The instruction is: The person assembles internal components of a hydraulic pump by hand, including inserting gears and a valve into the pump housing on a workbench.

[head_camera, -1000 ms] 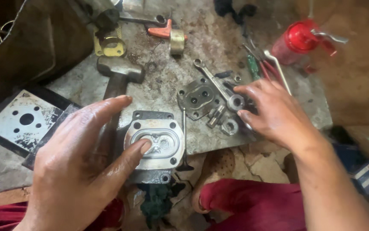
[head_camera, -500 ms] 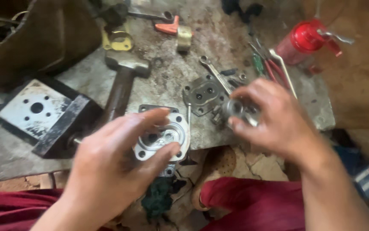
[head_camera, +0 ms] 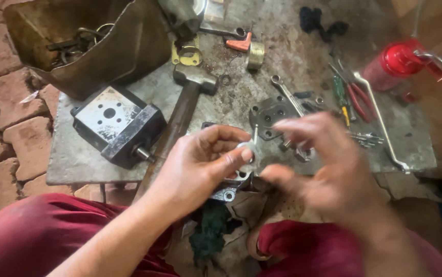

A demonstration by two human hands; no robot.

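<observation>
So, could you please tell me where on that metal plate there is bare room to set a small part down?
Bare plate shows left of the black pump housing, and between the brass ring and the red oil can. Around the pliers and spanner it is crowded.

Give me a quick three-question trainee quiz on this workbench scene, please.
1. True or false: the left hand pinches a small metal ring between thumb and fingers.
2. The hammer lies: A) beside the black block, B) inside the sack, C) on the red oil can.
3. Which hand looks motion-blurred?

Key: 1 true. 2 A. 3 the right hand.
</observation>
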